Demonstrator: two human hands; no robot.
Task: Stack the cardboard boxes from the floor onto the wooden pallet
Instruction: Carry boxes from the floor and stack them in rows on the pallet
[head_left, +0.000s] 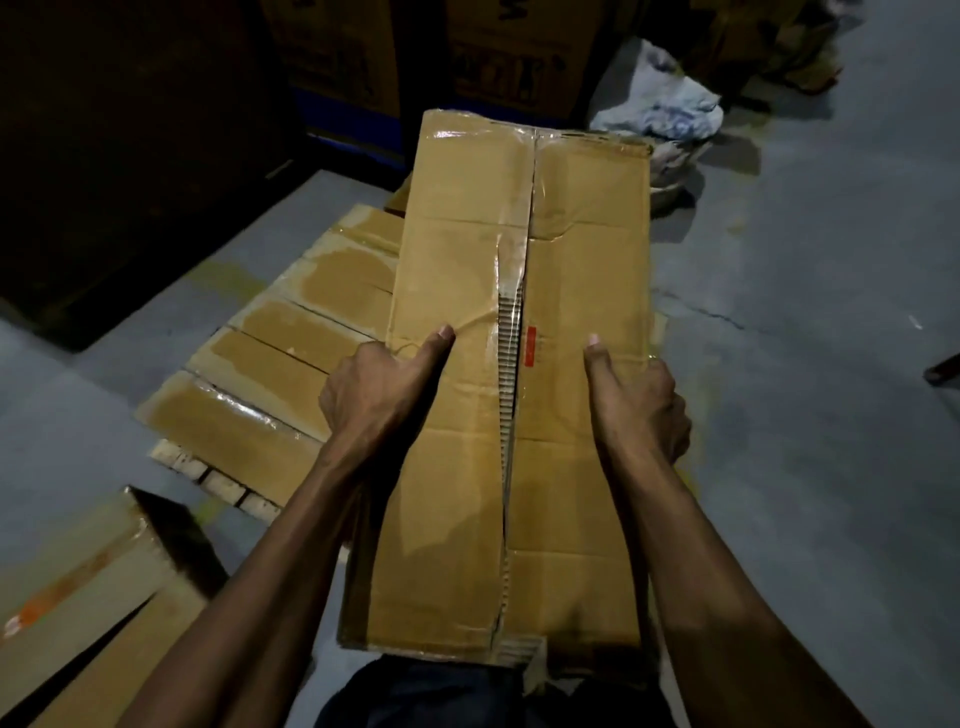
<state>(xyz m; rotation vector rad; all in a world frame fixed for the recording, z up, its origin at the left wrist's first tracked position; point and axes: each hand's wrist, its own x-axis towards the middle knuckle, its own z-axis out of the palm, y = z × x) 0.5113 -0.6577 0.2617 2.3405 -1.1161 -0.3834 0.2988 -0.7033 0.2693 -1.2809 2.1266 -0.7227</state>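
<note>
I am carrying a long tan cardboard box (514, 374) with a taped centre seam that has split open, showing the corrugated edge. It is off the floor, held out in front of me at waist height, its far end pointing away. My left hand (382, 395) grips its left side, thumb laid flat across the top and fingers curled round the edge, out of sight underneath. My right hand (636, 402) does the same on the right side, thumb on top, fingers (660, 366) wrapped over the edge.

Just left of the box and below it lies the wooden pallet (208, 470); only its pale end blocks show at the near-left corner, because a row of flat brown taped boxes (291, 353) already covers its top. Another tan box (78, 597) with an orange mark sits on the grey floor (810, 415) at near left. Far right, a crumpled white plastic bag (670, 111) lies by dark printed cartons (415, 57).

I judge this the carrying step: one box is lifted but not yet placed. Next I would swing it left over the row, line it up square with those beneath, and lower it level, keeping the split seam from spreading.
</note>
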